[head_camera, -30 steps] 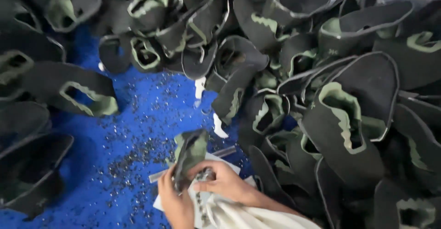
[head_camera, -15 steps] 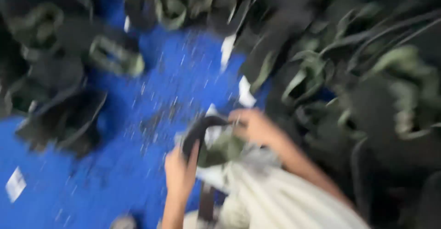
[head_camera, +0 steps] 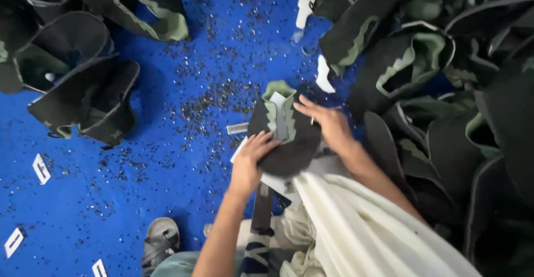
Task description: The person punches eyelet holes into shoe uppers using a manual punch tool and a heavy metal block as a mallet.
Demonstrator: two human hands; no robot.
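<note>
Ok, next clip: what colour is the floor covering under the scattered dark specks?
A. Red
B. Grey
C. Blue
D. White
C. The floor around the dark piece, which the left hand and right hand both hold, is bright blue and dotted with dark specks.
</note>
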